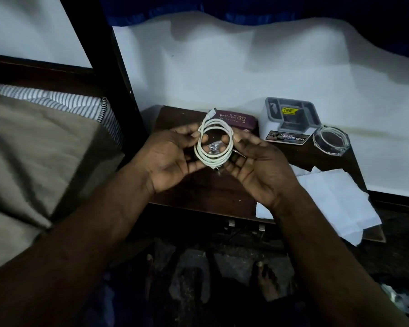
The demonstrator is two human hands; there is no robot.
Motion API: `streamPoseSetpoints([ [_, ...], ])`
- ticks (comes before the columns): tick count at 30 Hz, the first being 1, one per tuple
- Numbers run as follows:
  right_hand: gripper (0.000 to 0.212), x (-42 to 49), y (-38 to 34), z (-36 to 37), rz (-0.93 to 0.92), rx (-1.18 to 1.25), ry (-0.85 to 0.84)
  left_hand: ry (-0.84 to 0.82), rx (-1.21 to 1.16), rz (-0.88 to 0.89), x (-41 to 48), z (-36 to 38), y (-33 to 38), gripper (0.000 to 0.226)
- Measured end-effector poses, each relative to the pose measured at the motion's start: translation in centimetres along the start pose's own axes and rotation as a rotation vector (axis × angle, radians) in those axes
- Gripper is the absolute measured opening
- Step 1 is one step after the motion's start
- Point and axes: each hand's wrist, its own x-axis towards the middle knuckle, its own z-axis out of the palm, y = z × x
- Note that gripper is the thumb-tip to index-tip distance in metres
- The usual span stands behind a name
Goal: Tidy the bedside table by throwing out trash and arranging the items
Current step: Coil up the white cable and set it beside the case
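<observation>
cable (pixel 203 158): white, wound in a ring, held up just over the table (pixel 198 192), in front of the case (pixel 236 120).
left hand (pixel 172 152): fingers bent, pinches the ring's left side.
right hand (pixel 255 161): fingers bent, pinches the ring's right side.
step: the winding looks done, so this is the arranging part.
next: lay the ring flat in a free spot near the box (pixel 291 119), and let go slowly so it does not spring open.
trash: the paper (pixel 335 199) at the table's right edge likely goes out after.
</observation>
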Motion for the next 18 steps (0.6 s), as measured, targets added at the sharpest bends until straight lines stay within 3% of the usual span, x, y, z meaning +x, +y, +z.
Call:
streamPoseSetpoints([
  [5,0.02,0.6,-0.3,-0.7,-0.083,-0.227,0.038,0.016,0.069,0.013,0.6,0.4,0.5,0.027],
  [18,0.012,1.4,1.4,-0.1,-0.512,-0.786,0.474,0.026,0.189,0.075,2.0,0.3,-0.2,0.03],
])
